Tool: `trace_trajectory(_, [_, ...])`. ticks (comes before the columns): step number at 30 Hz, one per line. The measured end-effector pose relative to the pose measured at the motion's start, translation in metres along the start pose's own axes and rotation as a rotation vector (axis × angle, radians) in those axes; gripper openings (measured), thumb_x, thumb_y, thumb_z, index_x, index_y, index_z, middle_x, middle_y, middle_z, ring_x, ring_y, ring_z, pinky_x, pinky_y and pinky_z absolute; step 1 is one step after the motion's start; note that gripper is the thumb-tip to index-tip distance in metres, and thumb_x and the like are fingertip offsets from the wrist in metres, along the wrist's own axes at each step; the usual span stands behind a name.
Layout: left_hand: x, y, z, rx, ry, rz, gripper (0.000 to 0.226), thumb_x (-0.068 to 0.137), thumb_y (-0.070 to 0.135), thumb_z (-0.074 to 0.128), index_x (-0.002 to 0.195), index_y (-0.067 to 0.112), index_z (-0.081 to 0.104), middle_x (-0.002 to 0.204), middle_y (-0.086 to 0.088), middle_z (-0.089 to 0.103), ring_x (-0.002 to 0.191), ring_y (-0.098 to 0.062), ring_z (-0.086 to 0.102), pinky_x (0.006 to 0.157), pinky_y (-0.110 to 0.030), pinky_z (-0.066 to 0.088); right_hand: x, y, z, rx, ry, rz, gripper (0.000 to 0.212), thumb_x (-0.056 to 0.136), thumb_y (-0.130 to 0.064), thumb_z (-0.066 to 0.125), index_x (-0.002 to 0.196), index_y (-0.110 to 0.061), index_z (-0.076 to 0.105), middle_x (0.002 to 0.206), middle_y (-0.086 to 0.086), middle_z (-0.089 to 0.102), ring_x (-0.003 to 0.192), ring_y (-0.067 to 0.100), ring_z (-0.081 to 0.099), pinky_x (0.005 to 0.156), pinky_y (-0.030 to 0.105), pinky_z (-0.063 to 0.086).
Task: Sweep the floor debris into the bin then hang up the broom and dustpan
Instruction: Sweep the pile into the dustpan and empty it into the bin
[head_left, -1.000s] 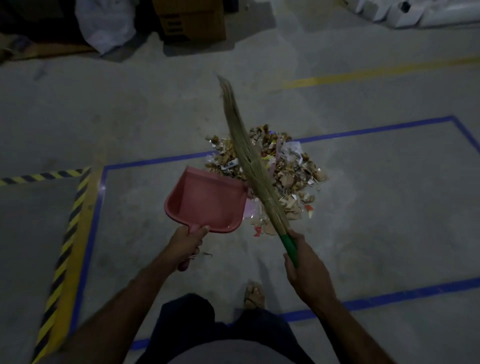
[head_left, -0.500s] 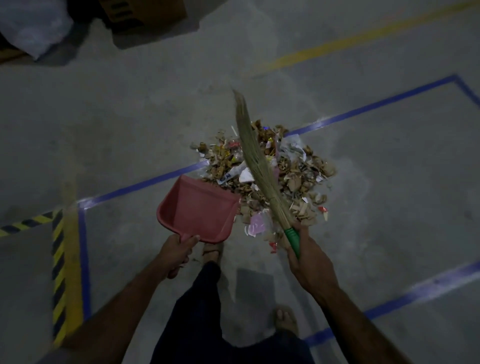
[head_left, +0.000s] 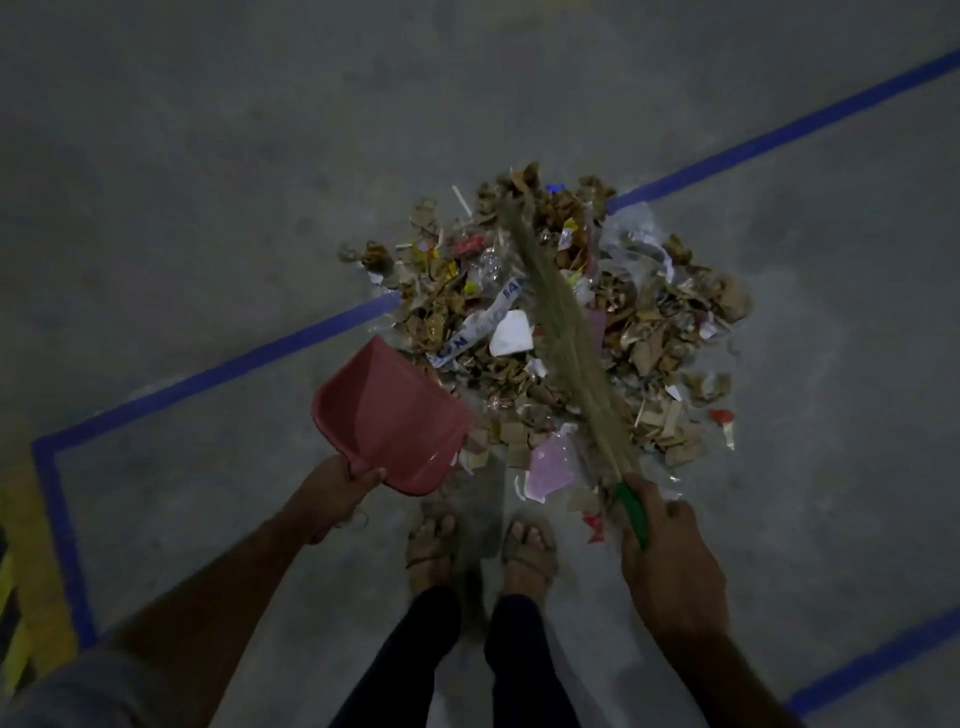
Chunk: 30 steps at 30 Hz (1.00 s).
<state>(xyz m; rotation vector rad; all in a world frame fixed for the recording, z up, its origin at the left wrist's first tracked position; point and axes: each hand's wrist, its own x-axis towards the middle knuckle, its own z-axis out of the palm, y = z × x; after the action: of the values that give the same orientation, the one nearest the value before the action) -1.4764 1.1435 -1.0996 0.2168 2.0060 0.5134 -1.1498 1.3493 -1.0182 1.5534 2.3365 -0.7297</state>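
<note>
The dustpan (head_left: 389, 421) looks like smooth red plastic with a faint sheen. The broom (head_left: 563, 332) is a bundle of dry, fibrous grass bristles, its grip (head_left: 632, 512) wrapped in glossy green plastic. The debris (head_left: 561, 317) at twelve o'clock mixes torn brown cardboard, white paper and shiny clear wrappers. The floor (head_left: 208, 208) is matt, rough grey concrete.

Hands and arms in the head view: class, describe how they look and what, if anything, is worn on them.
Both forearms are bare, with no long sleeves. The left hand and right hand show no gloves; no watch, ring or band is visible in the dim light. A grey short sleeve edge appears on the left arm at the lower left corner.
</note>
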Motion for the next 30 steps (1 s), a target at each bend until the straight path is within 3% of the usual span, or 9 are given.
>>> trace_trajectory(2, [0.058, -0.01, 0.015, 0.029, 0.011, 0.012, 0.018, 0.093, 0.034, 0.069, 0.103, 0.018, 0.068, 0.075, 0.0, 0.062, 0.057, -0.01, 0.051, 0.053, -0.024, 0.04, 0.046, 0.016, 0.033, -0.061, 0.005, 0.005, 0.054, 0.095, -0.024, 0.055, 0.142, -0.041, 0.035, 0.105, 0.001, 0.043, 0.085, 0.027, 0.058, 0.064, 0.032, 0.041])
trace_trajectory(5, [0.137, -0.024, 0.028, 0.083, 0.017, -0.004, 0.014, 0.095, 0.031, 0.067, 0.092, 0.02, 0.06, 0.081, -0.003, 0.059, 0.069, -0.018, 0.051, 0.062, -0.029, 0.041, 0.112, 0.051, 0.078, -0.178, 0.029, -0.063, 0.058, 0.095, -0.023, 0.051, 0.145, -0.044, 0.03, 0.105, 0.009, 0.049, 0.081, 0.03, 0.057, 0.062, 0.034, 0.045])
trace_trajectory(14, [0.282, 0.001, 0.04, 0.28, -0.097, 0.077, 0.039, 0.093, 0.041, 0.067, 0.104, 0.004, 0.062, 0.074, -0.008, 0.058, 0.052, -0.015, 0.05, 0.04, -0.021, 0.041, 0.244, 0.117, 0.157, -0.449, -0.154, -0.297, 0.063, 0.088, -0.008, 0.057, 0.142, -0.035, 0.038, 0.104, 0.017, 0.053, 0.059, 0.027, 0.047, 0.048, 0.029, 0.033])
trace_trajectory(17, [0.283, 0.027, 0.068, 0.347, -0.114, 0.185, 0.025, 0.096, 0.036, 0.065, 0.083, 0.015, 0.058, 0.07, -0.004, 0.058, 0.052, -0.01, 0.053, 0.04, -0.013, 0.041, 0.246, 0.115, 0.163, -0.385, -0.199, -0.357, 0.056, 0.09, -0.019, 0.053, 0.139, -0.04, 0.034, 0.115, 0.014, 0.054, 0.064, 0.031, 0.055, 0.048, 0.031, 0.043])
trace_trajectory(19, [0.275, 0.036, 0.09, 0.225, -0.123, 0.298, 0.009, 0.096, 0.029, 0.066, 0.099, 0.022, 0.061, 0.081, -0.001, 0.062, 0.063, -0.007, 0.06, 0.054, -0.012, 0.048, 0.235, 0.118, 0.165, -0.336, -0.237, -0.383, 0.05, 0.09, -0.032, 0.044, 0.139, -0.041, 0.035, 0.117, 0.011, 0.055, 0.08, 0.035, 0.062, 0.057, 0.035, 0.049])
trace_trajectory(21, [0.273, 0.029, 0.105, 0.111, -0.098, 0.411, 0.02, 0.095, 0.026, 0.068, 0.11, 0.034, 0.059, 0.095, -0.005, 0.066, 0.077, -0.016, 0.064, 0.072, -0.029, 0.054, 0.216, 0.122, 0.166, -0.31, -0.264, -0.363, 0.049, 0.092, -0.034, 0.046, 0.14, -0.04, 0.038, 0.117, 0.007, 0.054, 0.087, 0.032, 0.061, 0.06, 0.036, 0.05])
trace_trajectory(23, [0.271, 0.015, 0.111, 0.053, -0.099, 0.442, 0.024, 0.096, 0.022, 0.067, 0.111, 0.038, 0.057, 0.101, 0.005, 0.068, 0.08, 0.0, 0.065, 0.08, -0.029, 0.051, 0.192, 0.127, 0.165, -0.293, -0.225, -0.361, 0.049, 0.091, -0.031, 0.051, 0.14, -0.035, 0.045, 0.109, 0.007, 0.055, 0.077, 0.03, 0.06, 0.053, 0.037, 0.05])
trace_trajectory(26, [0.265, -0.002, 0.121, 0.004, -0.077, 0.416, 0.015, 0.097, 0.024, 0.066, 0.109, 0.031, 0.063, 0.099, 0.009, 0.073, 0.082, 0.008, 0.064, 0.082, -0.028, 0.055, 0.16, 0.133, 0.167, -0.261, -0.188, -0.331, 0.055, 0.086, -0.019, 0.064, 0.137, -0.028, 0.048, 0.1, 0.004, 0.054, 0.064, 0.025, 0.056, 0.042, 0.038, 0.049])
trace_trajectory(30, [0.249, -0.01, 0.133, -0.049, -0.017, 0.375, 0.017, 0.098, 0.019, 0.064, 0.084, 0.027, 0.062, 0.064, 0.023, 0.067, 0.059, 0.008, 0.062, 0.059, -0.017, 0.048, 0.12, 0.136, 0.172, -0.184, -0.177, -0.275, 0.063, 0.081, -0.014, 0.073, 0.135, -0.033, 0.046, 0.102, -0.001, 0.053, 0.069, 0.025, 0.059, 0.041, 0.037, 0.047])
